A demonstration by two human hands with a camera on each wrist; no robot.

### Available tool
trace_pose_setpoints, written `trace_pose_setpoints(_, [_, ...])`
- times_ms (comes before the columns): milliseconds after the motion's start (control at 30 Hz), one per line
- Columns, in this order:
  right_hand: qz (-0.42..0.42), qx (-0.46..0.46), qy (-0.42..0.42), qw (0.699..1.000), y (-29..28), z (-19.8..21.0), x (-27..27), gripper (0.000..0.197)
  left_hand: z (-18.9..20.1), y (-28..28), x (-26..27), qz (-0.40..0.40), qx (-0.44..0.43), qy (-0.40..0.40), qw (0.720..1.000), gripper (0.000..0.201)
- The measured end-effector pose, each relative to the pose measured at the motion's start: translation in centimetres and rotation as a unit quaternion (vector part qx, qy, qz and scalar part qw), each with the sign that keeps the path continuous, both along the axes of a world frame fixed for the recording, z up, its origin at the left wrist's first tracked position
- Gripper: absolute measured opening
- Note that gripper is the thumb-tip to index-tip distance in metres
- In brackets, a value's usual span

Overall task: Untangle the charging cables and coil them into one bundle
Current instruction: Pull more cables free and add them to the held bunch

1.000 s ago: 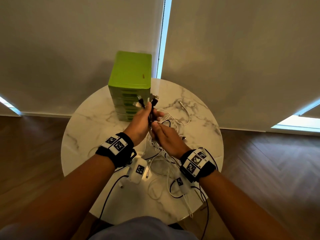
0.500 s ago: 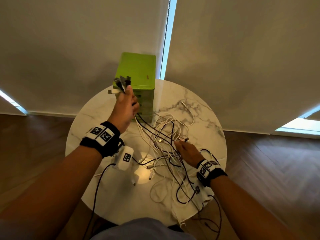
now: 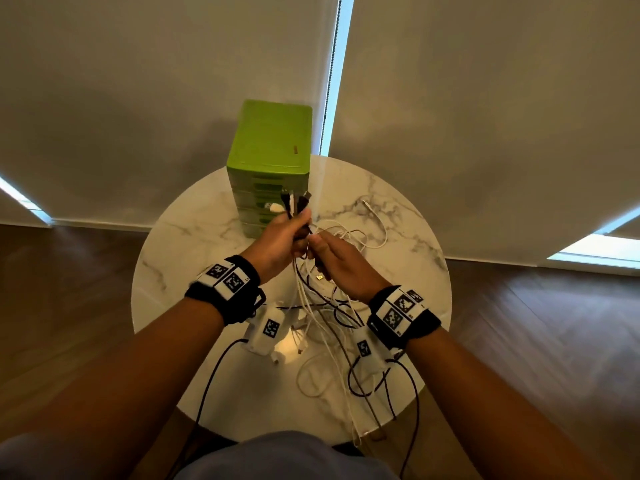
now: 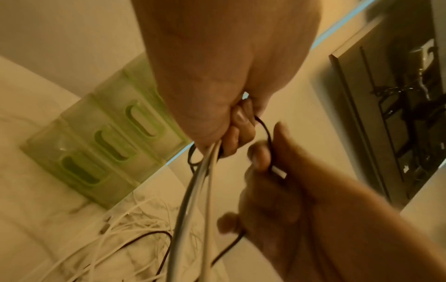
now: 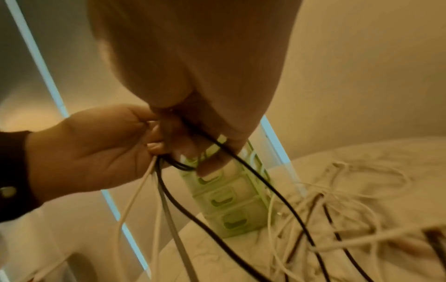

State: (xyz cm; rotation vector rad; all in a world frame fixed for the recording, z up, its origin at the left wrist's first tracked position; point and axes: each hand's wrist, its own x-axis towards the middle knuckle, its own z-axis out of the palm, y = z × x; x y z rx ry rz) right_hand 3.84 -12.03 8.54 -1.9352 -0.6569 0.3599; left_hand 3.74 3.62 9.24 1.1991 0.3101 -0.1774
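Note:
Above the round marble table point(image 3: 194, 244), my left hand point(image 3: 289, 233) grips a bunch of black and white charging cables point(image 3: 311, 299) near their ends. Their plugs point(image 3: 294, 202) stick up out of the fist. Close beside it, my right hand point(image 3: 327, 252) pinches a black cable. In the left wrist view the left fingers point(image 4: 239, 129) curl round white and black strands point(image 4: 193, 190), and the right hand point(image 4: 265, 158) pinches a black cable point(image 4: 266, 131) between thumb and finger. The right wrist view shows that black cable point(image 5: 265, 190) running down to the tangle point(image 5: 337, 200) on the table.
A green plastic drawer unit point(image 3: 270, 161) stands at the table's far edge, just behind my hands. One loose white cable point(image 3: 375, 220) lies at the back right. Some strands hang over the table's front edge point(image 3: 360, 431). Wooden floor surrounds the table; blinds cover the wall behind.
My left hand has come back down and right from its raised spot at the far left. My right hand has risen off the tangle and now meets the left hand.

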Motion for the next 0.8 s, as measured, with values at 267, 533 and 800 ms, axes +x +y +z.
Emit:
trace_pose_setpoints(267, [-0.006, -0.184, 0.045, 0.982, -7.1, -9.2, -0.5, 0.037, 2.7, 4.0, 1.7, 0.157, -0.015, -0.101, 0.982, 0.02])
trace_pose_setpoints(533, [-0.138, -0.021, 0.028, 0.99, -5.5, -3.9, 1.2, 0.029, 1.8, 3.2, -0.9, 0.034, 0.316, -0.152, 0.936, 0.032])
trace_pose_setpoints(800, [-0.117, -0.066, 0.0, 0.991, -5.7, 2.6, 0.9, 0.033, 1.7, -1.1, -1.9, -0.045, 0.252, -0.146, 0.956, 0.034])
